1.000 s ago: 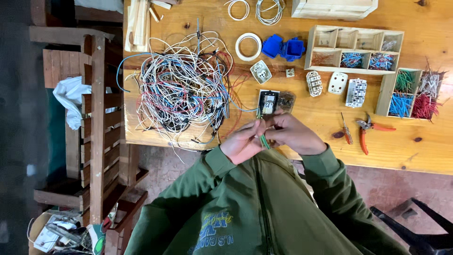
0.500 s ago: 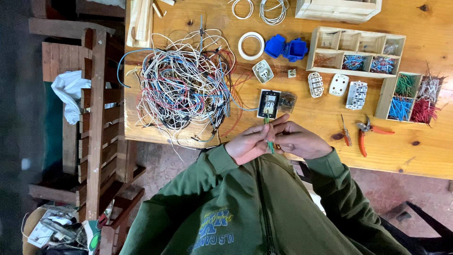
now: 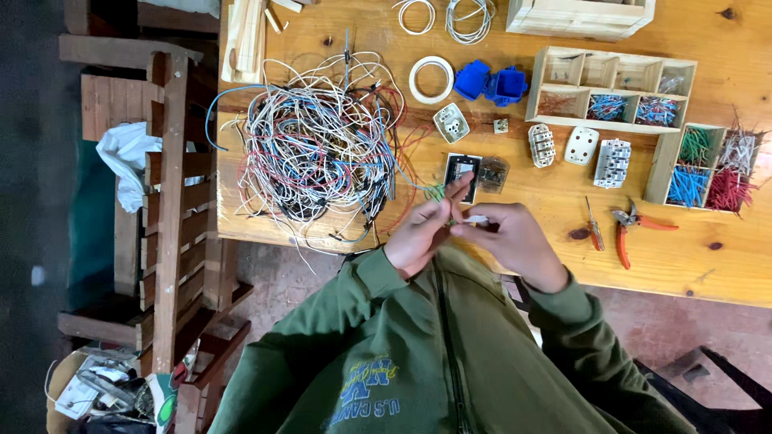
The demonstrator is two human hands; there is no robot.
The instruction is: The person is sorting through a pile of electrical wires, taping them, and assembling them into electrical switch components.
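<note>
- Far to my left I see a wooden chair (image 3: 173, 233) drawn up against the table's edge, with a white cloth (image 3: 125, 165) bunched just beyond it.
- On the wooden table (image 3: 691, 265), towards its left end, lies a big tangle of wires (image 3: 314, 149) in white, red, blue and black; loose strands spill over the near edge.
- Above the tangle's right side I make out a white tape roll (image 3: 432, 79), and next to it two blue boxes (image 3: 489, 82) touching each other.
- My left hand (image 3: 422, 233) is at the table's near edge, fingers curled narrow and pinched on a thin green wire (image 3: 438, 194) that runs up towards the tangle.
- Just past my fingertips a dark switch plate (image 3: 461, 173) lies flat on the table, with a small clear part beside it.
- My right hand (image 3: 511, 241) meets the left one, thumb and fingers closed on a small pale piece; I cannot tell what that piece is, nor whether it grips the wire too.
- Further right stand three white socket pieces (image 3: 581, 146) in a row.
- Near the table's front edge lie a small screwdriver (image 3: 593, 229) and red-handled pliers (image 3: 631, 225), well apart from my hands.
- On the far right, a wooden tray (image 3: 611, 92) and a second divided box (image 3: 708, 165) hold sorted short wires in green, blue, red and white.
</note>
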